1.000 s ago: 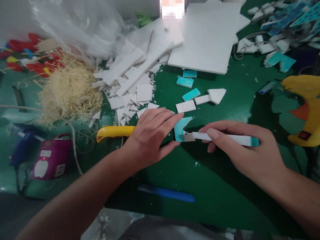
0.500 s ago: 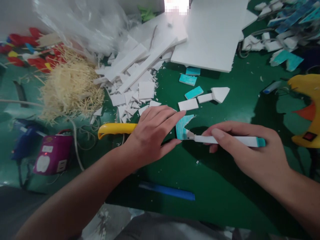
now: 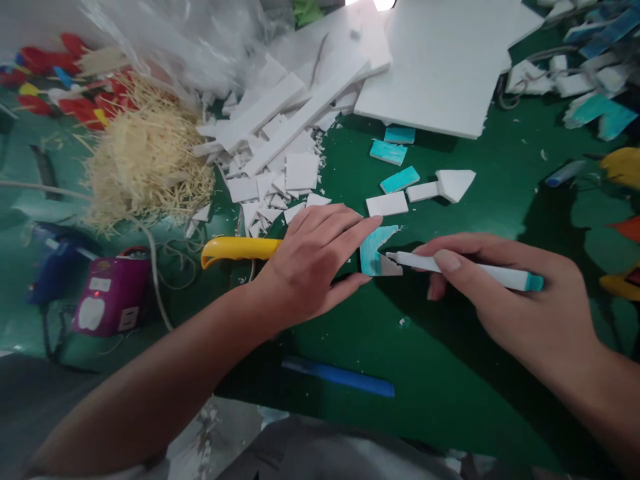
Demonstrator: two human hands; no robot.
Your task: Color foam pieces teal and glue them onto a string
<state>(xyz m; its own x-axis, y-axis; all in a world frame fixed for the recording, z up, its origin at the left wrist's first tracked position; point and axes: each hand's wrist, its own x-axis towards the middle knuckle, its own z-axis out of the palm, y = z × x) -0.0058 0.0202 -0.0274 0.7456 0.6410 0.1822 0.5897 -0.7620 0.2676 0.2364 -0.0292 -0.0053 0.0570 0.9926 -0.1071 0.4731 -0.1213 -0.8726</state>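
Note:
My left hand (image 3: 310, 267) lies low over the green table, its thumb and index finger pinching the left edge of a small notched foam piece (image 3: 371, 250). Most of that piece is coloured turquoise; its lower right point is still white. In my right hand (image 3: 500, 280) is a white marker (image 3: 505, 275) with a turquoise end, held like a pen. The marker's tip meets the foam piece at its notch. A yellow-handled tool (image 3: 240, 249) sticks out from behind my left hand, its other end hidden. Nearer to me lies a blue marker (image 3: 340, 377).
Beyond my hands lie turquoise foam strips (image 3: 389, 152), a white foam strip (image 3: 387, 203) and a white arrow-shaped piece (image 3: 455, 185). Foam scraps (image 3: 303, 172) and a large foam sheet (image 3: 435, 73) fill the back. Thin sticks (image 3: 150, 167) and a purple box (image 3: 113, 295) with cords sit left.
The marker tip has moved up from the foam piece's lower point to the notch. The whole view has shifted slightly; my left hand keeps its hold.

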